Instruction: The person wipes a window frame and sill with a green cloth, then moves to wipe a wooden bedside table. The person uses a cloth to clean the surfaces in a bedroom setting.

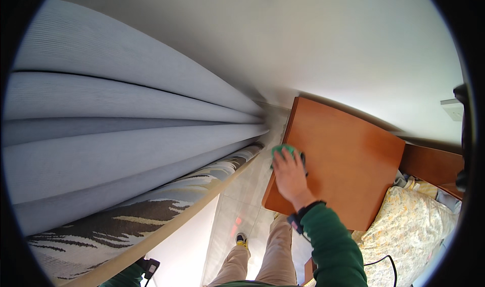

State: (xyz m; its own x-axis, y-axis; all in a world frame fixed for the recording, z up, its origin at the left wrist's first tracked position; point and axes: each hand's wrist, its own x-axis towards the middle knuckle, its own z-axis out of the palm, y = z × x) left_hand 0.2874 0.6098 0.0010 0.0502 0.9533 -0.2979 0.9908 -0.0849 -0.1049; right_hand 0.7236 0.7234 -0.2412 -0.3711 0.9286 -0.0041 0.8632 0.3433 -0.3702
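My right hand point(291, 179) presses a green cloth point(283, 149) onto the left edge of a reddish-brown wooden bedside table's top point(344, 158). Its fingers are spread over the cloth, which partly overhangs the edge. A dark patch shows beside the fingers; I cannot tell whether it belongs to the cloth. My left hand is out of view. Only the green left sleeve point(127, 275) and a wrist device point(152, 266) appear at the bottom left, next to the curtain's edge.
A long grey-blue curtain point(113, 97) with a patterned border point(163, 211) hangs on the left. A pale wall point(322, 40) rises behind the table. On the right lie a floral pillow point(405, 215) and a wooden headboard point(432, 163). Below, my shoe point(241, 240) stands on grey floor tiles point(242, 199).
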